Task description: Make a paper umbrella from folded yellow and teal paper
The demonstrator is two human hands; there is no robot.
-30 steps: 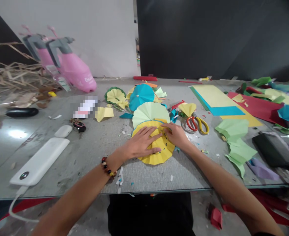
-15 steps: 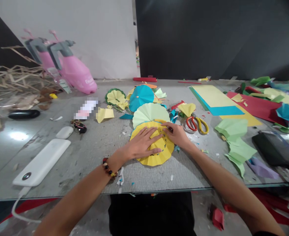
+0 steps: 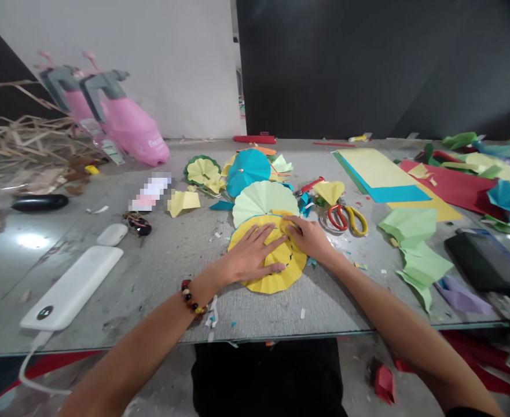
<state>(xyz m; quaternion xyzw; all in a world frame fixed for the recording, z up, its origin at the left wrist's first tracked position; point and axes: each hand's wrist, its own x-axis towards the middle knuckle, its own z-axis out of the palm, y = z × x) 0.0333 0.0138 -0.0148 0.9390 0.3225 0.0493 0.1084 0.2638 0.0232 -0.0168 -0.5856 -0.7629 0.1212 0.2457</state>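
Observation:
A round, pleated yellow paper disc (image 3: 276, 282) lies on the grey table in front of me, with small blue marks or gaps along its right part. My left hand (image 3: 255, 253) rests flat on it, fingers spread, holding nothing. At the disc's upper right, my right hand (image 3: 309, 236) is bent with its fingertips pinched together. A narrow yellow paper strip (image 3: 281, 212) shows just by those fingertips; whatever is between them is hidden. Behind the disc, and partly covered by it, lies a pale green pleated disc (image 3: 265, 200). Farther back is a blue pleated disc (image 3: 249, 172).
Scissors with red and yellow handles (image 3: 348, 219) lie right of the discs. Coloured paper sheets (image 3: 382, 171) and crumpled green paper (image 3: 415, 249) are farther right. On the left are a white power bank (image 3: 74, 286), pink spray bottles (image 3: 133, 130) and wooden sticks (image 3: 15, 136).
My right fingertips have shifted slightly and curled in more at the disc's upper right edge. The left hand stays flat in place. The whole view has moved a little.

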